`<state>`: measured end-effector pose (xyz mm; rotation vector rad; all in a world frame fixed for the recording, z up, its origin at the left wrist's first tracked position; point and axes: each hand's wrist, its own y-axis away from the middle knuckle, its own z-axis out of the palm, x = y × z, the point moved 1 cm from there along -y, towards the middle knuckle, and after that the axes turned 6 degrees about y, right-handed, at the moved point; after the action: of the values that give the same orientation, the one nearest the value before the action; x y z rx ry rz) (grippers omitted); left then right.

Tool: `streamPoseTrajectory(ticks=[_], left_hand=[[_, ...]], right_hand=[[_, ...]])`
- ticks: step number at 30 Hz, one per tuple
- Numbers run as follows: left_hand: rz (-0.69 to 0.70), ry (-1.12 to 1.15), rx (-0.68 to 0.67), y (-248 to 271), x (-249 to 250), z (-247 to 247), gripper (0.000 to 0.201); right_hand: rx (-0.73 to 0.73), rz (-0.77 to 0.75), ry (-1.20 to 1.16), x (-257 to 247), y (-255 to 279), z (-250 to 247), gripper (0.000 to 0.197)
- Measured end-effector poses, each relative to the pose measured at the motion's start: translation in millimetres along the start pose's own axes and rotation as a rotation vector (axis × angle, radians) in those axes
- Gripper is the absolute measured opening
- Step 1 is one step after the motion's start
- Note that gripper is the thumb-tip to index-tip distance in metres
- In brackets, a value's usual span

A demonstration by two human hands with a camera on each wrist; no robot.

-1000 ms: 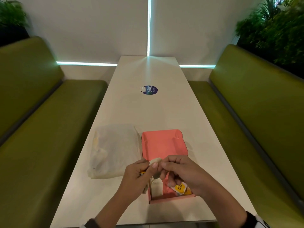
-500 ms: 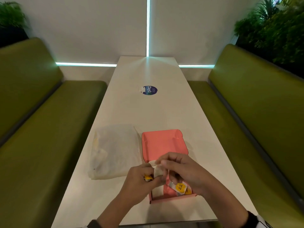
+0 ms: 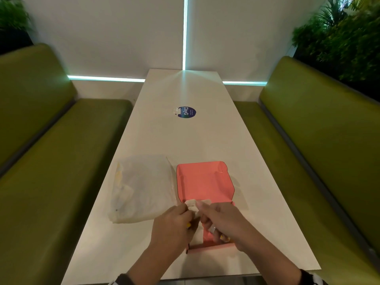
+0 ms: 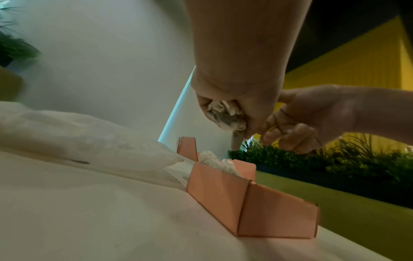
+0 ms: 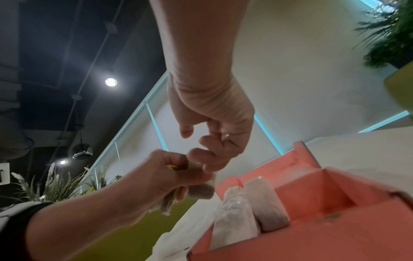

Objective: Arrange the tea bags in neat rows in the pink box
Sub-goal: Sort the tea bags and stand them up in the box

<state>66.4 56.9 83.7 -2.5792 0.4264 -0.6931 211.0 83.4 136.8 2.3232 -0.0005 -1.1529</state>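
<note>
My left hand (image 3: 174,223) is bunched around a small clutch of tea bags (image 4: 225,114), fingers curled tight on the crumpled paper with a yellow tag (image 5: 175,166) poking out by the knuckles. My right hand (image 3: 224,221) meets it just above the near end of the pink box (image 3: 205,182), thumb and forefinger pinching the top of one bag (image 3: 198,203) that sticks up between the two hands. A second ago that bag sat lower, between my palms; now its pale top has come up clear of my knuckles, so I judge I am teasing a single bag free of the bunch. My right hand also hides a string and yellow tag (image 3: 223,237) under its curled fingers (whether it grips them I cannot tell). Inside the box two bags (image 5: 250,208) already stand side by side against the near left corner, the start of a row; most of the floor is bare pink. The clear plastic pouch (image 3: 141,188) lies beside the box on the white table (image 3: 185,136), unmoved. Next, I think, the freed bag goes down beside those two.
</note>
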Motion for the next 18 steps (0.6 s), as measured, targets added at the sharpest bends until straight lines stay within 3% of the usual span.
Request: streamPoseTrajectory(ticks=[2,4,8,11,13,18], left_hand=[[0.070,-0.072,0.001,2.0,2.1,5.5,0.009],[0.116,-0.109,0.016,5.2,1.2,9.4,0.018],[0.114,-0.052,-0.045,7.4,-4.7,6.2,0.023],[-0.091,0.122,-0.173,4.4,-13.2,-0.9,0.039],[-0.250,0.176,-0.219,2.4,-17.2,-6.9,0.038],[-0.372,0.111,-0.468,6.3,-12.0,-2.9,0.042]], right_hand=[[0.060,-0.046,0.107,-2.1,-3.9,5.8,0.048],[0.102,-0.078,0.144,-2.2,-6.8,7.4,0.040],[0.100,-0.096,0.190,1.5,-10.6,3.1,0.019],[0.198,-0.223,0.431,7.5,-14.9,-6.1,0.015],[0.235,-0.328,0.642,11.1,-14.4,-12.5,0.018],[0.045,-0.557,1.045,19.3,-7.5,-12.7,0.029]])
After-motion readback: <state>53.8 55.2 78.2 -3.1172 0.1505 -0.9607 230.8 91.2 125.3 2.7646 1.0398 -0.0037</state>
